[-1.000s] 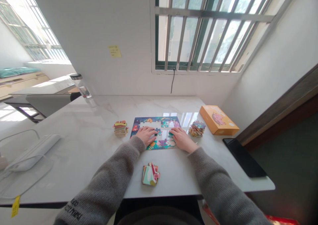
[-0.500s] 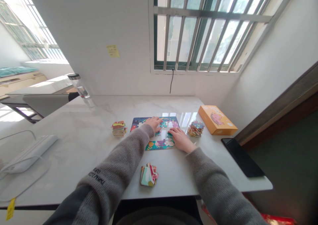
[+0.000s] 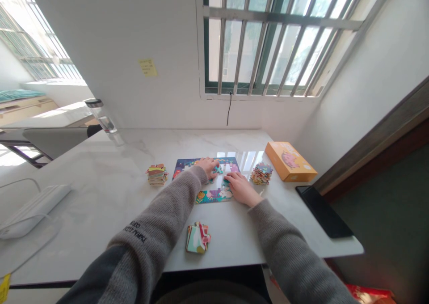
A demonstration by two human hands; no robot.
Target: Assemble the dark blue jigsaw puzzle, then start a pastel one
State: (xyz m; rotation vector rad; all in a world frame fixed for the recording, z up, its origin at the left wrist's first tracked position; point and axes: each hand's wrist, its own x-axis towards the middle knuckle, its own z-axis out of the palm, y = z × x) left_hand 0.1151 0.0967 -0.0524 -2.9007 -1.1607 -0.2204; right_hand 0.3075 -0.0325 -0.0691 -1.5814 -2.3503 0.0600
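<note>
A colourful puzzle board lies flat on the white table, its middle partly unfilled. My left hand rests over the board's upper middle, fingers bent on a teal puzzle piece. My right hand is at the board's right side, its fingertips together on another teal piece, mostly covered by the fingers. Stacks of puzzle pieces stand left and right of the board. A third pile lies nearer to me.
An orange box and a black phone-like slab lie at the right. A clear bottle stands at the back left. A white device with a cable is at the far left.
The whole view has shifted slightly, so the table's things appear a little further left. Both hands stay over the board, with hardly any movement against it.
</note>
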